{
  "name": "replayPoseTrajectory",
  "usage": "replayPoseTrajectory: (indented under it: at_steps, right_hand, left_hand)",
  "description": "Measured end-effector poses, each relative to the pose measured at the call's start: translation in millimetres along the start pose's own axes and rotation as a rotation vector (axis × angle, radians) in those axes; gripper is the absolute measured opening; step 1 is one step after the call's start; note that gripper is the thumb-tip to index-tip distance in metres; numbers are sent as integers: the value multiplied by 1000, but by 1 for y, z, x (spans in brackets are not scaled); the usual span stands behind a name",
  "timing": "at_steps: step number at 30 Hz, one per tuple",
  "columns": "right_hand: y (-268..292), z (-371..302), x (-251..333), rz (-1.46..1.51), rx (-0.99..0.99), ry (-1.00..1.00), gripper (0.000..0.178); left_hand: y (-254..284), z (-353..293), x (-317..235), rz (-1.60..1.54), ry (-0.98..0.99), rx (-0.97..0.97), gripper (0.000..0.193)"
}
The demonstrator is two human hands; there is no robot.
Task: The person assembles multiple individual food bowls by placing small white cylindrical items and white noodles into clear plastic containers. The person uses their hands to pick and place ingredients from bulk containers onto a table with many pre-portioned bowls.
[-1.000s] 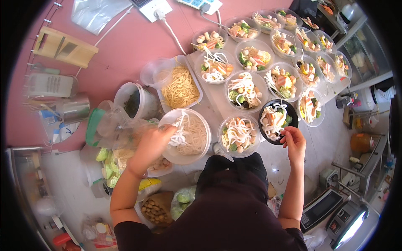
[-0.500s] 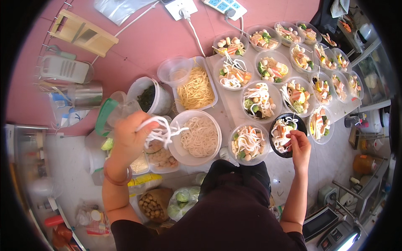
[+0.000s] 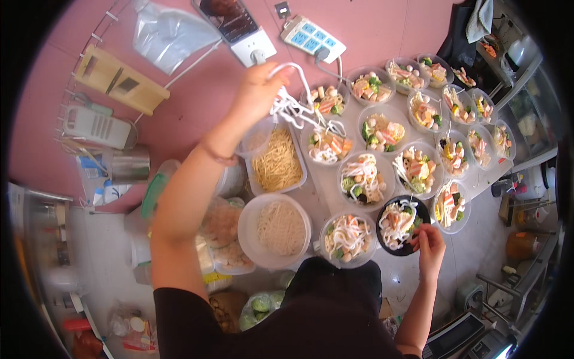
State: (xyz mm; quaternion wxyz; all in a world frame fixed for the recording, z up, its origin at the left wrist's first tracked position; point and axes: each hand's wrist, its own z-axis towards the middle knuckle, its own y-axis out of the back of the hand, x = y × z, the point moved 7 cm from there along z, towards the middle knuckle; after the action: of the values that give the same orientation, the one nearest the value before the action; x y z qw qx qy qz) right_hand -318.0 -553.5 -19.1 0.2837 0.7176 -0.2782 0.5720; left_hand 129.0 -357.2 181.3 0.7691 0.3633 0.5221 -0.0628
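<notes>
My left hand (image 3: 258,91) is closed around a bunch of thick white noodles (image 3: 292,110). The strands hang at the near side of the far row, their ends close to a clear bowl (image 3: 329,143) of vegetables, meat slices and noodles. At the right rim of a black bowl (image 3: 420,206), my right hand (image 3: 429,244) has its fingers bent and pinched. White noodles and greens lie in that black bowl. Nearer my body is a white round tub (image 3: 244,230) of pale noodles. A clear bowl (image 3: 375,240) topped with white noodles stands left of the black one.
Several filled clear bowls (image 3: 382,133) crowd the table's right side. A rectangular tub (image 3: 306,170) of yellow noodles stands behind the white tub. A power strip (image 3: 314,40), a phone (image 3: 227,18) and a wooden slicer (image 3: 122,81) are at the pink wall.
My left hand has carried the white noodles from beside the white tub up and right, toward the far clear bowls. My right hand stays at the black bowl. The view has shifted.
</notes>
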Motion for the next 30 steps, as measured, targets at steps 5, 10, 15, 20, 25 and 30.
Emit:
replayPoseTrajectory:
  at_steps: [5, 10, 15, 20, 25, 30]
  right_hand:
    - [21, -10, -2, -21, -110, -72, 14]
    - [36, -16, -15, -9, -155, -121, 14]
    - [34, -11, -17, -33, -152, -137, 14]
    - [2, 6, -7, -41, -34, -67, 15]
    - [-42, 6, 14, -79, 106, -54, 14]
    - [-53, -9, 17, -77, 142, -17, 14]
  left_hand:
    - [-67, 73, 100, -51, -5, -15, 23]
    - [-95, 70, 134, 277, -6, 73, 26]
    - [-44, -22, 71, 365, -26, 192, 25]
    - [-68, -231, 94, 659, -122, 764, 22]
    - [-106, -297, 136, 761, -584, 509, 25]
    - [-112, -318, 186, 891, -325, 820, 25]
